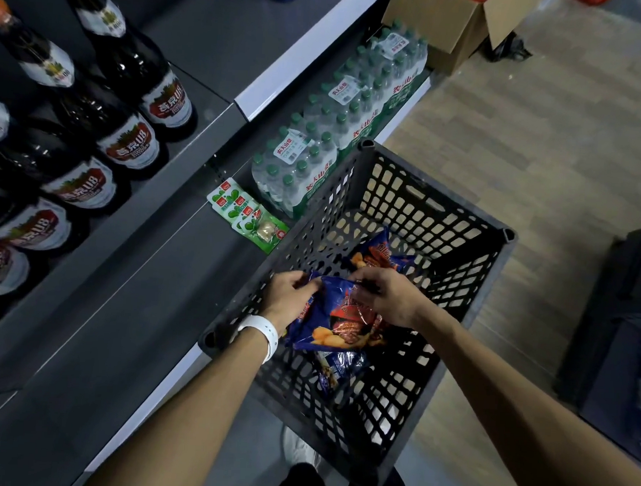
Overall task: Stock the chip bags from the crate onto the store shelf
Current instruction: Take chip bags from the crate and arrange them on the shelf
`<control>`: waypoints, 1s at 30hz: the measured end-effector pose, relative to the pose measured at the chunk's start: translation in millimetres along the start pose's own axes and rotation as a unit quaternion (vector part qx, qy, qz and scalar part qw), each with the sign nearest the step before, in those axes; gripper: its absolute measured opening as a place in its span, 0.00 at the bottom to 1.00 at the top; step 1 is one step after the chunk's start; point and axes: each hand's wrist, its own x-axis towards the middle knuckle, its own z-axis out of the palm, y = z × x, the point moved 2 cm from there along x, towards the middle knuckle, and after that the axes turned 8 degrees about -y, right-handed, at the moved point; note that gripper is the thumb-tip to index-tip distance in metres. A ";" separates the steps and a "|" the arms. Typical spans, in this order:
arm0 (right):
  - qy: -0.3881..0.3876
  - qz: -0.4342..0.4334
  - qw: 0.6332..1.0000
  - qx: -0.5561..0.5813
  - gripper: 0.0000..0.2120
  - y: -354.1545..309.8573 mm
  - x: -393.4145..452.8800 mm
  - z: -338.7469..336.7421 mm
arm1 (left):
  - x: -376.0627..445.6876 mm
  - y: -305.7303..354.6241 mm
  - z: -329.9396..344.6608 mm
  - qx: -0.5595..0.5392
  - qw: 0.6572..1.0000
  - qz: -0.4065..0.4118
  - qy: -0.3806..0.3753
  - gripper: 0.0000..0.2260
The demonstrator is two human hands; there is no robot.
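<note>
Chip bag, blue with red print, sits inside the black lattice crate beside the store shelf, pinched at its top corners by the left hand and right hand, each grip closed on the bag. Lifting straight up by the seam, without squeezing the middle, should spare the chips. Three bags show in the crate: this one, another behind it, a third partly hidden below. Four green snack packets lie on the shelf.
</note>
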 end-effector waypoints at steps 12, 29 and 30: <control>-0.005 -0.039 0.996 -0.074 0.15 -13.4 -3.4 -5.5 | 1.1 15.6 -5.4 -0.010 0.994 -0.024 -0.109 0.14; -0.014 -0.001 0.994 -0.106 0.39 -23.8 -8.7 11.9 | -12.4 23.3 -11.5 0.064 0.979 -0.014 -0.195 0.19; -0.018 -0.002 0.995 -0.100 0.36 -22.7 -9.6 10.8 | -14.0 22.9 -13.9 0.077 0.979 -0.017 -0.187 0.22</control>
